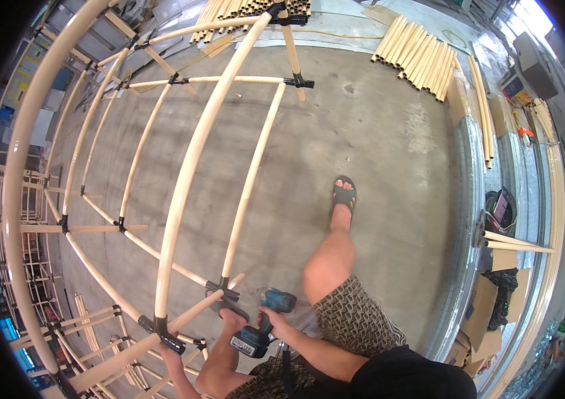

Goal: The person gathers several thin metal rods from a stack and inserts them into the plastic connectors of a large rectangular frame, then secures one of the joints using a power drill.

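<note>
My right hand (274, 322) is wrapped round the grip of a teal and black cordless impact driver (280, 300). The driver's battery (250, 342) hangs below, and its nose points away from my body. At the lower left, my left hand (171, 356) is up against a black pipe joint (162, 332) on a frame of cream-coloured pipes. Its fingers are mostly hidden behind the joint and the pipes. A long cream pipe (192, 156) runs from this joint toward the far side. Another black joint (222, 290) sits just left of the driver.
Stacked cream pipes (417, 56) lie on the concrete floor (389, 159) at the far right. Metal lengths (463, 219) and an open cardboard box (482, 309) line the right side. My sandalled foot (343, 193) stands ahead. More pipe frames (36, 219) fill the left.
</note>
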### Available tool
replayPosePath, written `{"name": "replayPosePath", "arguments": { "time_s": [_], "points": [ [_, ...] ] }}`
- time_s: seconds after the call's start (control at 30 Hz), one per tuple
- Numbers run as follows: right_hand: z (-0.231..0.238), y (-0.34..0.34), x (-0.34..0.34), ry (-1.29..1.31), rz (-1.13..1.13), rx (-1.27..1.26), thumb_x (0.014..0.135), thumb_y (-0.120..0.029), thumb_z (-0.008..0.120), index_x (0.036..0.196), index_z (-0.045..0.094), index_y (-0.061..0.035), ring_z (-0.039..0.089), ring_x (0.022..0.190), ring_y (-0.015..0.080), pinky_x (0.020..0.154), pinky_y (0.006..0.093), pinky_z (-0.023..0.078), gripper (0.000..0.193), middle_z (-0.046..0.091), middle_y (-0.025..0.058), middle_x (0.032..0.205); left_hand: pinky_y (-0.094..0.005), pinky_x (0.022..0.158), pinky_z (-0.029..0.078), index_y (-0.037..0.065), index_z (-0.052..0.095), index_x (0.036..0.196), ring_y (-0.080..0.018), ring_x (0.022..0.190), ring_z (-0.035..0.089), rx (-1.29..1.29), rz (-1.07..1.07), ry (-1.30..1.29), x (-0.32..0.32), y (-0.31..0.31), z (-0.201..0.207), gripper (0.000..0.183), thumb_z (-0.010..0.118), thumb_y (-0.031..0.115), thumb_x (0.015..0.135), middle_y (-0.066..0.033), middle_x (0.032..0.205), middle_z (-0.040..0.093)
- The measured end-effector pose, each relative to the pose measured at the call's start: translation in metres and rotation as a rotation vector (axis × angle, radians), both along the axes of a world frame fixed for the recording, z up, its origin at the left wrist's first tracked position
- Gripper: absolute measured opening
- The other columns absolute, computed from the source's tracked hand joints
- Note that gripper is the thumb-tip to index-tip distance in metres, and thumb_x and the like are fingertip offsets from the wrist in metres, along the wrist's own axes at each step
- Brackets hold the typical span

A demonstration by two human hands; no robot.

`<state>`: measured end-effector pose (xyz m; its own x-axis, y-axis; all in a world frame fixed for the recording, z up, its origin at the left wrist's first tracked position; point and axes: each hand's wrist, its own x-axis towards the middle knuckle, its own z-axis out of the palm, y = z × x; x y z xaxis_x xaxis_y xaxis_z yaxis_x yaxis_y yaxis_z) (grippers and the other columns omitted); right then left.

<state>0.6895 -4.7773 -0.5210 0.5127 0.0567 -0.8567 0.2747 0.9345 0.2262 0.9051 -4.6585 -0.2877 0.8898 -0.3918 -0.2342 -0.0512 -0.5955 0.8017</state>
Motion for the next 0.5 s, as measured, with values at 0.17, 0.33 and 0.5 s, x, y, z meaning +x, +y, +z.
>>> {"name": "replayPosePath", "arguments": {
  "time_s": [0.17,0.33,0.5],
  "points": [
    [0.021,-0.038,-0.001,0.062,-0.107,-0.187,0.085,-0.014,0.071,0.088,0.061,-0.0041,0.06,0.061,0.0191,0.056,0.0329,0.052,0.015,0.062,0.0085,0.074,-0.0306,0.088,0.046,-0.008,0.057,0.119,-0.0152,0.1,0.059,0.32,-0.104,0.042,-0.017,0.007,0.049,0.034,0.059,0.013,0.093,-0.0123,0.109,0.065],
    [0.075,-0.115,-0.006,0.039,-0.04,-0.509,0.082,-0.012,0.073,0.086,0.061,-0.0068,0.06,0.062,0.0155,0.057,0.0302,0.049,0.013,0.061,0.0052,0.072,-0.0348,0.085,0.049,-0.003,0.064,0.112,-0.0188,0.098,0.063,0.561,-0.559,0.289,-0.081,-0.043,0.142,0.032,0.065,0.019,0.088,-0.0152,0.101,0.068],
    [0.109,-0.16,-0.018,0.085,0.047,-0.815,0.079,-0.008,0.073,0.084,0.062,-0.0074,0.059,0.064,0.0128,0.06,0.03,0.049,0.012,0.062,0.0021,0.074,-0.0395,0.09,0.047,0.0,0.063,0.116,-0.0312,0.103,0.063,0.264,-0.588,-0.135,-0.124,-0.135,0.186,0.036,0.066,0.02,0.086,-0.0174,0.106,0.067]
  ]
}}
